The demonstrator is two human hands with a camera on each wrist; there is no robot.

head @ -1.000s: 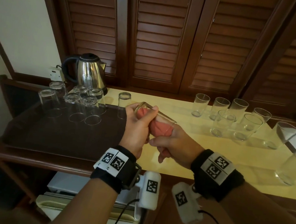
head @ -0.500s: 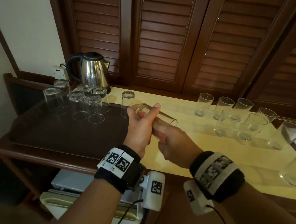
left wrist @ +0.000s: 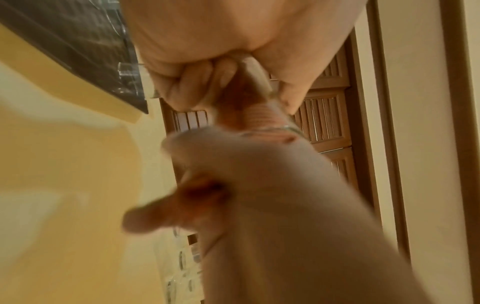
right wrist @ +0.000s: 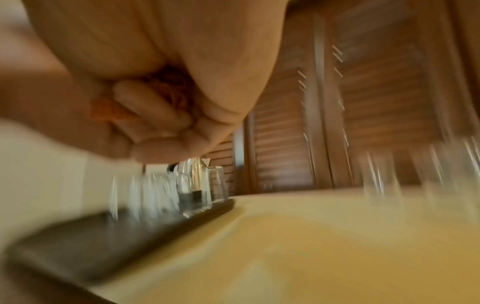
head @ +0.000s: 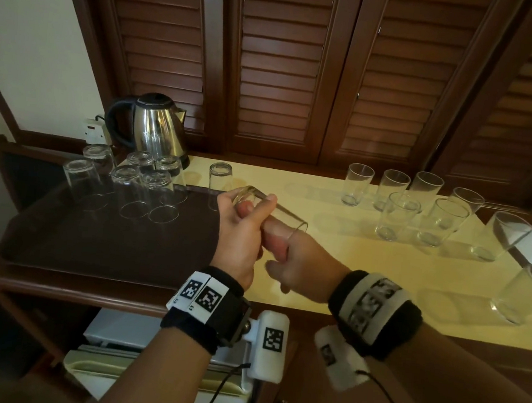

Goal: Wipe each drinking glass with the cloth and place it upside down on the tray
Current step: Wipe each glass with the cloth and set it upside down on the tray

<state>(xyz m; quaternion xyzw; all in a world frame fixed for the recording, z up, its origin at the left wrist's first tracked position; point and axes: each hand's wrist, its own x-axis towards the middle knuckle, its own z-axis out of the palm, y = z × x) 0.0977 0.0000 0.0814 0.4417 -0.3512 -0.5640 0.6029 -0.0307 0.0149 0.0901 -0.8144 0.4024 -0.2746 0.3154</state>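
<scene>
Head view: the left hand (head: 242, 231) is wrapped around the base end of a drinking glass (head: 284, 214) held on its side above the right edge of the tray (head: 91, 243). The glass mouth points right, toward the right hand (head: 304, 266). Right-hand fingers (head: 276, 234) enter the glass mouth; the remaining fingers are curled under the palm. No cloth is visible from this view.

Left wrist view: the left hand (left wrist: 233, 51) grips the glass (left wrist: 262, 90), and a pink-orange cloth (left wrist: 249, 115) is visible inside the glass, pushed in by the right hand (left wrist: 259, 185).

Right wrist view: heavily blurred. The right hand (right wrist: 155, 92) is curled over orange cloth (right wrist: 176, 86) bunched against the palm. The glass itself cannot be made out here.

Surroundings, head view: the tray rests on the left part of a yellow countertop (head: 365, 269). Five inverted glasses (head: 136, 188) stand grouped at the tray's far left, and one more inverted glass (head: 219, 185) stands alone at the far right edge, just behind the left hand. A steel kettle (head: 155, 127) stands behind the tray. Upright glasses (head: 420, 209) stand grouped on the countertop to the right, well apart from the tray. Louvred wooden doors (head: 287, 67) close off the rear.
</scene>
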